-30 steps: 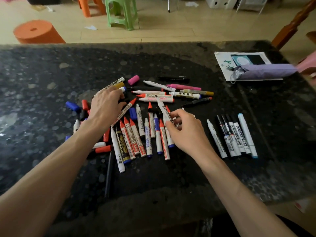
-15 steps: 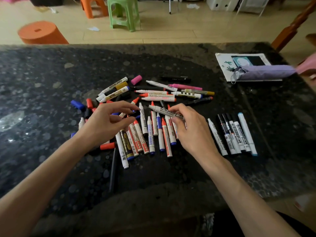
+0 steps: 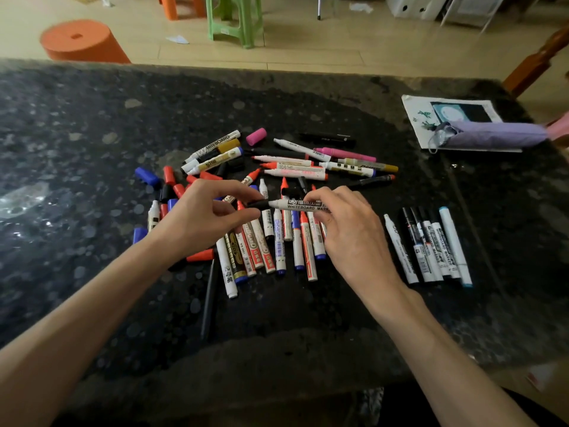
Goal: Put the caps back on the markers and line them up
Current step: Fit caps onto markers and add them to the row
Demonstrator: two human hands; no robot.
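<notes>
Left hand (image 3: 200, 223) lifted, black cap (image 3: 258, 204) meeting marker (image 3: 295, 204), right hand (image 3: 348, 232) holding

Table (image 3: 92, 134): black, grey-white speckle. Held marker (image 3: 295, 204): white, black lettering; black cap (image 3: 257, 204) at tip. Also blue cap (image 3: 147, 176), red cap (image 3: 168, 175), pink cap (image 3: 256, 136). Right row (image 3: 428, 251): white barrels, black print. End marker (image 3: 454, 241): white, light-blue ends. Pink marker (image 3: 348, 153). Stool (image 3: 237, 20) green. Cylinder (image 3: 80, 41) orange. Pouch (image 3: 492, 135) lilac. Floor (image 3: 338, 47) pale tan.
</notes>
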